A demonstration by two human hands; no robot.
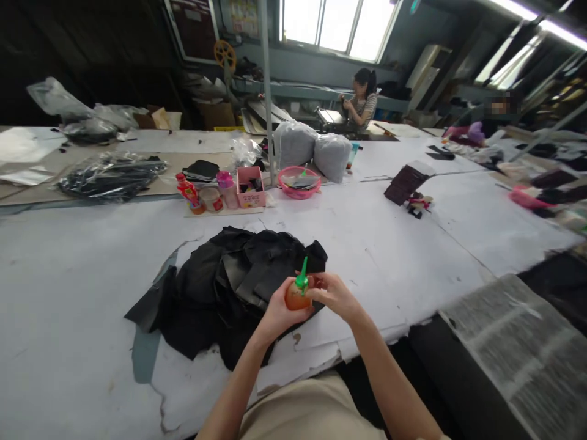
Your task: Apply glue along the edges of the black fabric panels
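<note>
A squeeze bottle (297, 299) of orange liquid, topped by a green pointed nozzle (303, 275), is held upright over the front edge of a pile of black cut pieces. My left hand (280, 313) wraps round its body from the left. On the other side, my right hand (337, 297) has its fingers bent in against the bottle's neck, just below the nozzle; its fingertips are partly hidden. The black pieces (257, 263), flat and leather-like, lie in a loose overlapping heap on the white-covered table (82, 293).
Across the table stand a red-capped bottle (189, 192), a jar (211, 199), a pink box (251, 188) and a pink basket (299, 184). A metal pole (266, 91) rises behind them. Stuffed plastic bags (296, 146) sit farther back. A co-worker (362, 101) sits near the window.
</note>
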